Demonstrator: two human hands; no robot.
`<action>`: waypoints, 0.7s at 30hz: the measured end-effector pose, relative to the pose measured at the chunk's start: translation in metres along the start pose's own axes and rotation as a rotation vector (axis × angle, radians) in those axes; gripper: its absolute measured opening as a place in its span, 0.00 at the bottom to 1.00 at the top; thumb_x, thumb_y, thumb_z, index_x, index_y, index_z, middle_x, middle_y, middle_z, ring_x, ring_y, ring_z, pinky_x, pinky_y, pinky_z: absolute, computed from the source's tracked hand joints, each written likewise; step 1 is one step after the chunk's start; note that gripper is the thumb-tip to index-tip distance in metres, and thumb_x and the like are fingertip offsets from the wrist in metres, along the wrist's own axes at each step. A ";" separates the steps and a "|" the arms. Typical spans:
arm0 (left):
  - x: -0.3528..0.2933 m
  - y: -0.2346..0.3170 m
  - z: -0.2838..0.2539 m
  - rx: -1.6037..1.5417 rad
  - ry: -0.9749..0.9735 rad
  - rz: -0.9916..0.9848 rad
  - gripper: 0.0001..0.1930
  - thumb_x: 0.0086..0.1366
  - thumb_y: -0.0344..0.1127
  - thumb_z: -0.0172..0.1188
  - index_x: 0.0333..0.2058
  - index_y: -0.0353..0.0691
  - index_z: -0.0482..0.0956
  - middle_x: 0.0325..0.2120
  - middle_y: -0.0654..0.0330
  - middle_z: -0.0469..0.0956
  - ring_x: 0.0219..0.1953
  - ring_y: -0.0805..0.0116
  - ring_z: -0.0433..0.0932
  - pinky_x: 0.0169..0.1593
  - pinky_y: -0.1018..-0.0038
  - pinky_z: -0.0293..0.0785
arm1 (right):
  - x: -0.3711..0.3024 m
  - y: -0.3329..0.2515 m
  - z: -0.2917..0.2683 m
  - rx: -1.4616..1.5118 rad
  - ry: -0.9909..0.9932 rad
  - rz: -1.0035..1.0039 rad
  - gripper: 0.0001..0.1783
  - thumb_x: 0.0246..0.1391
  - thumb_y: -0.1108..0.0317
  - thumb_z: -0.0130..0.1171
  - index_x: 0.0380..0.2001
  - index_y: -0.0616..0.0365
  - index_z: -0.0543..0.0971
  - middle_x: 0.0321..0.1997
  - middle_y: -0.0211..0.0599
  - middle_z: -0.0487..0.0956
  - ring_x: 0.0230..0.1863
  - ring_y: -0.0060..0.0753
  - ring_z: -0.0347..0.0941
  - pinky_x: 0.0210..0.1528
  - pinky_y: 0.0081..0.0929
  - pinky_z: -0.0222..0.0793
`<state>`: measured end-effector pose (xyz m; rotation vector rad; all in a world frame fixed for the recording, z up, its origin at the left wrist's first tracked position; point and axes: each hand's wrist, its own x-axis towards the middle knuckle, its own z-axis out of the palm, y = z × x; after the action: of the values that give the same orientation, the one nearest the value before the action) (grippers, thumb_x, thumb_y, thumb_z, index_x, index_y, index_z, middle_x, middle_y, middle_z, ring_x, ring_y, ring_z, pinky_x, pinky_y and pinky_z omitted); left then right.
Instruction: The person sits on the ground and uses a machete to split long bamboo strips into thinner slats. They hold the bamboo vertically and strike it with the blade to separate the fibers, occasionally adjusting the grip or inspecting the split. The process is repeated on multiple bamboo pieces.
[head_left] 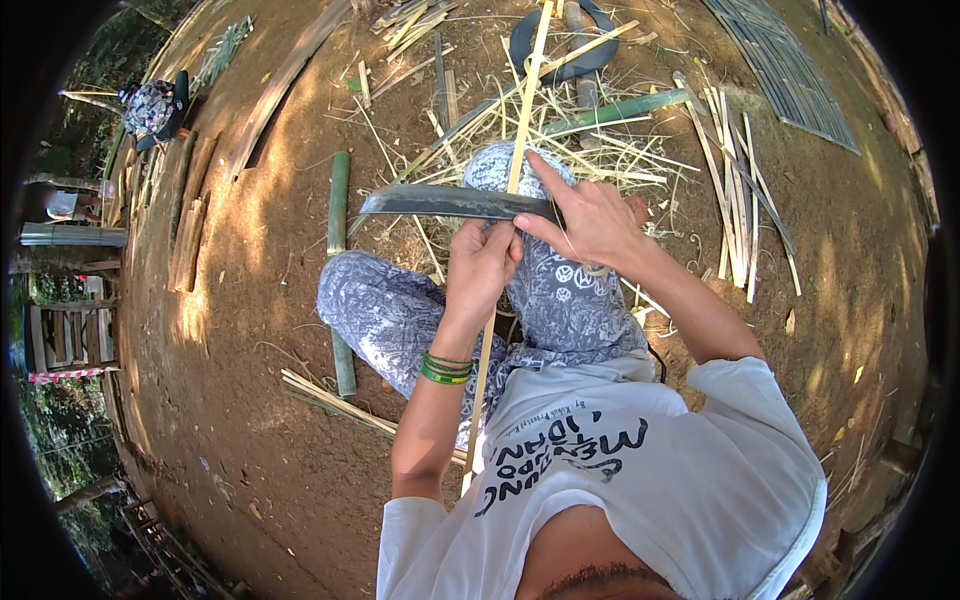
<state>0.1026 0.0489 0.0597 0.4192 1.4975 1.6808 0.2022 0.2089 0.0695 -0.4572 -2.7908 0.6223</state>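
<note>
A long, pale bamboo strip point(527, 105) runs from beyond my knee back toward my chest. My left hand point(482, 262) is closed around it, just below a dark machete point(430, 201) whose blade lies across the strip. The blade's curved tip points left. My right hand point(592, 218) grips the machete at its right end, where the handle is hidden by my palm. Its index finger reaches out to the strip, and the thumb rests by the blade near my left fingers. Beneath the strip is my raised right knee point(490, 168) in patterned trousers.
Pale shavings point(620, 160) cover the ground ahead, beside a green bamboo piece point(630, 112) and a black ring point(590, 65). Split strips point(735, 190) lie at right. A green bamboo pole point(340, 215) lies left of my knee. Another person point(152, 108) is at the far left.
</note>
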 end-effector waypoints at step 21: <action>-0.020 -0.009 -0.006 0.122 -0.024 0.010 0.03 0.75 0.32 0.48 0.42 0.41 0.68 0.17 0.71 0.64 0.18 0.85 0.57 0.20 0.82 0.51 | 0.002 0.006 0.002 0.009 -0.005 0.029 0.45 0.59 0.35 0.53 0.70 0.51 0.60 0.15 0.58 0.74 0.20 0.65 0.74 0.26 0.54 0.68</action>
<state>0.1137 0.0294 0.0554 0.5108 1.5876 1.5916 0.2010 0.2138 0.0653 -0.4955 -2.7898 0.6434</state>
